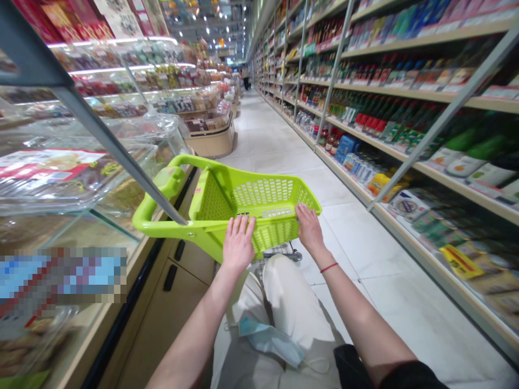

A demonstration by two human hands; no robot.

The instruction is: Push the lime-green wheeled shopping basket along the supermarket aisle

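A lime-green plastic shopping cart stands in front of me in a supermarket aisle, turned sideways with its loop handle to the left. My left hand rests on the cart's near rim, fingers stretched out flat. On the rim's right corner lies my right hand, its fingers curled over the edge; a red string circles that wrist. The basket looks empty. My raised knee in pale trousers sits just below the cart, and a blue face mask hangs at my chest.
A glass food counter with a slanted metal bar runs along the left. Shelves of bottles and packets line the right. White tiled floor stretches ahead, with a distant person at the aisle's far end.
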